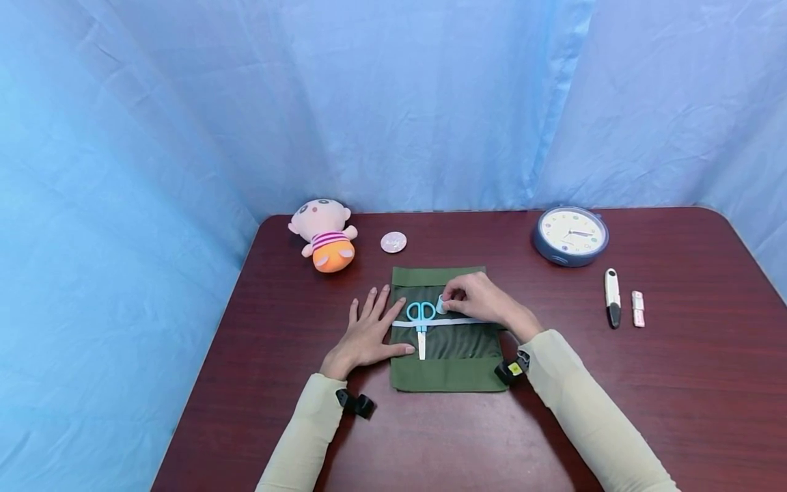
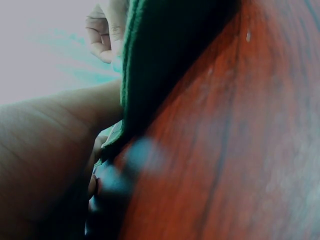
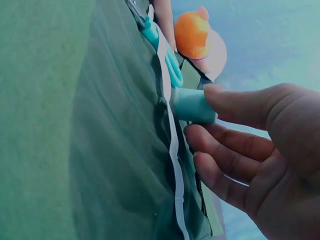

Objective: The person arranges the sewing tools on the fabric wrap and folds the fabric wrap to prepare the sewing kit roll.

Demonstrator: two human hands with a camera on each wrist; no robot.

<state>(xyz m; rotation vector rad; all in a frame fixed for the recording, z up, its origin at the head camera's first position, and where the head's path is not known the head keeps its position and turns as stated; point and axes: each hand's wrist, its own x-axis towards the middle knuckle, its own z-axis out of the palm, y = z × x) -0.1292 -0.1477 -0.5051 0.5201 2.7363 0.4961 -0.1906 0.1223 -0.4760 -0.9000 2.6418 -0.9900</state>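
Note:
A dark green fabric organizer (image 1: 447, 377) lies flat with a white elastic band (image 1: 455, 321) across its middle. Light blue-handled scissors (image 1: 421, 328) sit under the band, blades toward the person. My left hand (image 1: 367, 338) rests with spread fingers on the organizer's left edge; in the left wrist view its forearm side fills much of the left. Between thumb and fingers, my right hand (image 1: 478, 298) pinches a small light blue cylinder (image 3: 194, 104), upper end in the grip, other end right at the band, beside the scissors' handles. What the cylinder is I cannot tell.
A plush doll (image 1: 326, 236) and a round pink badge (image 1: 393, 242) are at the back left. At the right lie a blue clock (image 1: 571, 236), a white and black seam-ripper-like tool (image 1: 612, 298) and a small white-pink stick (image 1: 638, 309). Blue curtains (image 1: 393, 102) close off the back.

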